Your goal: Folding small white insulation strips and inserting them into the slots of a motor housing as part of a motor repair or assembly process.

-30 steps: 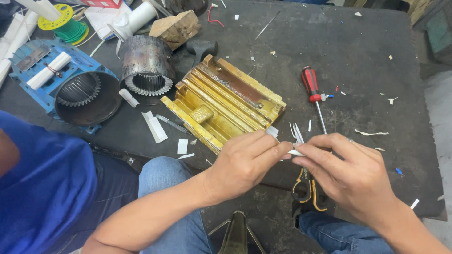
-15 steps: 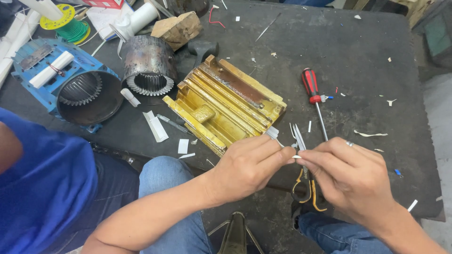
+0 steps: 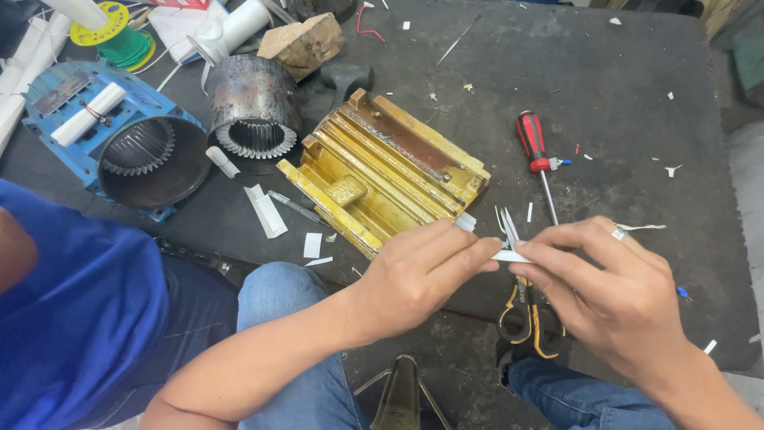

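Left hand (image 3: 414, 279) and right hand (image 3: 613, 295) pinch a thin white paper strip (image 3: 509, 256) between fingertips, held level just above the table edge (image 3: 637, 80), over the scissors (image 3: 525, 310). Strip looks flat, narrow, approx. finger-length; mostly hidden, so folded or not I can't tell. Counted: 1 yellow motor housing (image 3: 390, 171), 1 blue housing (image 3: 119, 143), 1 red screwdriver (image 3: 535, 147), 1 pr scissors.

A thin white paper strip (image 3: 509, 256) lies level, pinched at both ends.
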